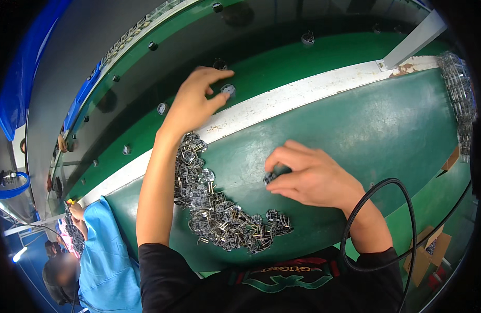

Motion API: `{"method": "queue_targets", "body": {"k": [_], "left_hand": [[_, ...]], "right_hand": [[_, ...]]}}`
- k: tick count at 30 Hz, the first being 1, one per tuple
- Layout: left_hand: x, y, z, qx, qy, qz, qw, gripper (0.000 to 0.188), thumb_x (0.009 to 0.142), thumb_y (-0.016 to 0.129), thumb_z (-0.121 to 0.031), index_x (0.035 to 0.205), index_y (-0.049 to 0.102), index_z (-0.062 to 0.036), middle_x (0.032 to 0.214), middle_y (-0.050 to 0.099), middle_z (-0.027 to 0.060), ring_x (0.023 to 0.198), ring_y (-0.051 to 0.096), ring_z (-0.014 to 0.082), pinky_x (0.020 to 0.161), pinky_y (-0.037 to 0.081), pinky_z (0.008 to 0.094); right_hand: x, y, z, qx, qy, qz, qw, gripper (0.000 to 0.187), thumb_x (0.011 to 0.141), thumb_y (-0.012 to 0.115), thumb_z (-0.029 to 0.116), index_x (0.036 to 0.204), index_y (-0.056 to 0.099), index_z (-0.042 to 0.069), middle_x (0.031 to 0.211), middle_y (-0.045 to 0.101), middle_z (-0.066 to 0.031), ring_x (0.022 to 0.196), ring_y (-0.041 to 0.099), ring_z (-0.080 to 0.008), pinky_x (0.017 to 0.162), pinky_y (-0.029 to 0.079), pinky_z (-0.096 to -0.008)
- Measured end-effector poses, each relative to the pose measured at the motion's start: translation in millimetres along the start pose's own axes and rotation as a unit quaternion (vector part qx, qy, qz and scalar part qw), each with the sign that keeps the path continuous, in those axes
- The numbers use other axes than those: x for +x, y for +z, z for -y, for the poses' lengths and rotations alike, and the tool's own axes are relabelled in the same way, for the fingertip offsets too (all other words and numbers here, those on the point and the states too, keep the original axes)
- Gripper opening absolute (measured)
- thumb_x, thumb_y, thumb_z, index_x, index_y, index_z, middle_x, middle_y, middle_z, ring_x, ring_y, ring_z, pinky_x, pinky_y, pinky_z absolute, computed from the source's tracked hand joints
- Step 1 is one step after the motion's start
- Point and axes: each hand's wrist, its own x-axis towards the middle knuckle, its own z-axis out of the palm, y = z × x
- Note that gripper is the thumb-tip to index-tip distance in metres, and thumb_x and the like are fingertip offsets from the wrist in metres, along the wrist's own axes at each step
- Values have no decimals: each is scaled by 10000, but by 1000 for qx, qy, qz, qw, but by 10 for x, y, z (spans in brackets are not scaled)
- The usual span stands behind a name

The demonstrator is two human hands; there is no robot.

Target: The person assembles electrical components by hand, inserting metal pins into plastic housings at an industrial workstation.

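Observation:
My left hand (194,100) reaches over the white rail onto the green conveyor belt, thumb and index finger spread. Its thumb tip is at a small round grey part (228,91) on the belt; whether they touch I cannot tell. Above the bench, my right hand (316,176) pinches a small dark plastic part (272,178), mostly covered by the fingers. Between my forearms, a curved heap of small black parts with metal prongs (224,219) lies on the green bench top (324,125).
Several small round parts sit spaced along the belt (271,62), bordered by a white rail (287,100). A black cable (350,224) loops by my right forearm. Clear-wrapped stacks (457,94) stand far right, above a cardboard box (433,255). A person in blue (107,255) works at left.

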Motion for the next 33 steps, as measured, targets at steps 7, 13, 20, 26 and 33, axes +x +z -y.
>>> {"method": "queue_targets", "body": {"k": [7, 13, 20, 26, 33], "left_hand": [[-45, -24, -160, 37, 2, 54, 998, 414, 764, 747, -29, 1169, 667, -61, 1037, 660, 91, 840, 621, 167, 746, 517, 290], [-579, 36, -718, -400, -155, -28, 903, 378, 755, 776, 84, 1083, 592, 55, 965, 677, 106, 816, 648, 115, 702, 549, 242], [-1059, 208, -910, -482, -125, -45, 866, 472, 664, 861, 78, 1066, 615, 59, 902, 701, 117, 811, 696, 141, 716, 587, 254], [-1166, 347, -904, -471, -59, -55, 878, 501, 605, 928, -7, 977, 594, 19, 902, 702, 110, 812, 704, 140, 701, 590, 253], [-1224, 330, -930, -414, -22, -53, 909, 535, 590, 919, 39, 1012, 590, 44, 939, 661, 119, 865, 678, 153, 746, 594, 280]], "right_hand": [[53, 38, 75, 204, 76, -105, 970, 122, 784, 770, 31, 841, 664, 43, 887, 661, -25, 681, 629, -129, 562, 501, -266], [20, 97, 10, 305, 102, -112, 940, 105, 824, 775, 65, 876, 700, 15, 790, 657, -43, 604, 636, -89, 519, 469, -222], [139, 210, 188, 144, 101, -336, 925, 103, 805, 770, 4, 874, 694, 8, 742, 639, -68, 556, 616, -97, 473, 452, -218], [154, 304, 270, 40, 25, -334, 941, 141, 787, 782, 1, 812, 643, 9, 670, 600, -64, 486, 576, -103, 389, 408, -234], [118, 368, 283, 21, 23, -332, 943, 149, 784, 780, -3, 801, 633, 12, 659, 588, -63, 486, 572, -113, 394, 413, -247]]}}
